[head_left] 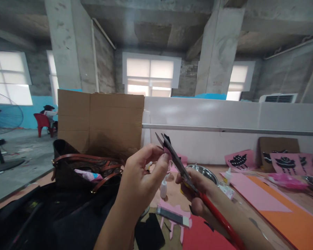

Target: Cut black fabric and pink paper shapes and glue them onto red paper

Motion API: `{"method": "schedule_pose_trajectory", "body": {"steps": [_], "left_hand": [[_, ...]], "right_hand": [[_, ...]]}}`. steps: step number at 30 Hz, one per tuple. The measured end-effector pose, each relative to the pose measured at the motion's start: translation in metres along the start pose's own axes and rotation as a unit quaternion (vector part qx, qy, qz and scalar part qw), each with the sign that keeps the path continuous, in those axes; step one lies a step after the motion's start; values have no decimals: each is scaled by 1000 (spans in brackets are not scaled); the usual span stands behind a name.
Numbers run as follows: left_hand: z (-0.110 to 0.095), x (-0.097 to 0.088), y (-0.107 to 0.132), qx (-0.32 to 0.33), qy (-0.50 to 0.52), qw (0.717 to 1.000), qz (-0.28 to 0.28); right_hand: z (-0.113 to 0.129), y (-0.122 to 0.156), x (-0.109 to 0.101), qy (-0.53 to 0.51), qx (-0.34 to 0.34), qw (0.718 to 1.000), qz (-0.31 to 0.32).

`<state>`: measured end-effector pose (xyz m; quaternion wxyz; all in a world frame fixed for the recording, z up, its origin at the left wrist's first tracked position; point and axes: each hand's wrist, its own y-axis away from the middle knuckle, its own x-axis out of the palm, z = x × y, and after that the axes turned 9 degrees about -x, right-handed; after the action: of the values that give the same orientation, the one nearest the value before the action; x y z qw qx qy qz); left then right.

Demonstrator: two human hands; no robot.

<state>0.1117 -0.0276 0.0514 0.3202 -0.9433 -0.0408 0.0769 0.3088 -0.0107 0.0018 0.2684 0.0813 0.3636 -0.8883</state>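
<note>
My left hand [142, 175], raised over the table, pinches a small piece of black paper [167, 141] between thumb and fingertips. A bit of pink shows at the thumb tip. In my right hand [202, 185] are red-handled scissors [182, 167], their blades slightly apart and pointing up and left, right beside the black paper. Whether the blades touch the paper I cannot tell. Below the hands lie a pink paper cutout [174, 229], a grey-and-white flat strip [173, 216] across it, a black sheet [150, 232] and red paper [200, 234].
A white bottle [163, 188] stands behind my hands, near a metal bowl [203, 172]. Black bags [67, 208] fill the left side before a cardboard panel [114, 121]. Pink and orange sheets [294, 225] lie right. Pink cards with black shapes [240, 160] lean at the back.
</note>
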Motion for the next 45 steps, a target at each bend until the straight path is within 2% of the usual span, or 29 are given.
{"method": "schedule_pose_trajectory", "body": {"steps": [3, 7, 12, 20, 26, 29, 34, 38, 45], "left_hand": [[0, 1, 0, 0, 3, 1000, -1], [0, 1, 0, -1, 15, 1000, 2], [0, 1, -1, -5, 24, 1000, 6], [1, 0, 0, -17, 54, 998, 20], [1, 2, -2, -27, 77, 996, 28], [2, 1, -2, -31, 75, 996, 25], [4, 0, -2, -34, 69, 997, 33], [4, -1, -2, -35, 73, 996, 35], [2, 1, -3, -36, 83, 996, 28]], "right_hand": [[1, 1, 1, -42, 8, 999, 9], [-5, 1, 2, -52, 10, 999, -9], [-9, -2, 0, -22, 3, 1000, -10], [1, -1, -2, -12, 34, 999, -12], [12, -6, 5, -51, 32, 998, -19], [15, -8, 8, -69, 56, 996, -32], [5, -5, 0, -6, 30, 999, -16], [-2, -1, -5, -1, 21, 1000, -2], [8, -5, -2, -9, 39, 999, -3]]}}
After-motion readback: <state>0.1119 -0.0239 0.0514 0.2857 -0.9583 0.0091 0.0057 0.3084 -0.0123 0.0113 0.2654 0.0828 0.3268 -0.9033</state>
